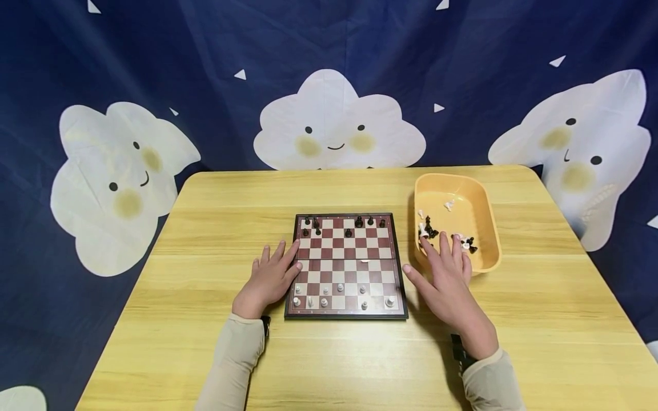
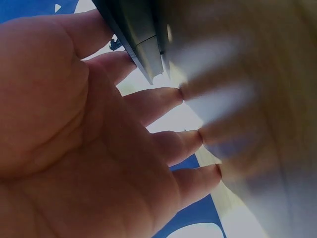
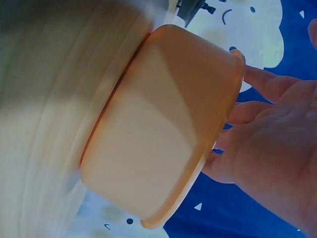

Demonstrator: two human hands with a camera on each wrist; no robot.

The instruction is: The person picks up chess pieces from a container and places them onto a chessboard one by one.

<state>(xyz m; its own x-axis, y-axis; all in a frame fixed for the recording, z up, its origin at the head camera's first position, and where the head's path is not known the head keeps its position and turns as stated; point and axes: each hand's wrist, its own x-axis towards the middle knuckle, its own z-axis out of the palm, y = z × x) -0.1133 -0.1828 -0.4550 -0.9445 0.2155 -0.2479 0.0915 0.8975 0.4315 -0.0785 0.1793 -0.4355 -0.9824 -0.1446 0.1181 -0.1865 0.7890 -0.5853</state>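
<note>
A folding chessboard (image 1: 329, 249) lies flat on the table, with black chess pieces (image 1: 358, 222) on its far rows and white chess pieces (image 1: 340, 287) on its near rows. At the board's left edge is my left hand (image 1: 264, 284), its thumb and index finger at the frame and its other fingertips on the tabletop. My right hand (image 1: 449, 297) reaches over the near rim of an orange plastic bin (image 1: 494, 228), fingers extended and spread. Several loose black and white pieces (image 1: 428, 228) lie inside the bin. In the right wrist view the bin's wall (image 3: 143, 129) hides those fingertips.
The light wooden table (image 1: 216, 211) carries the board in the middle and the bin to its right. Behind the table hangs a dark blue curtain (image 1: 216, 51) with smiling white clouds. A wrist strap (image 1: 461, 351) shows by the right sleeve.
</note>
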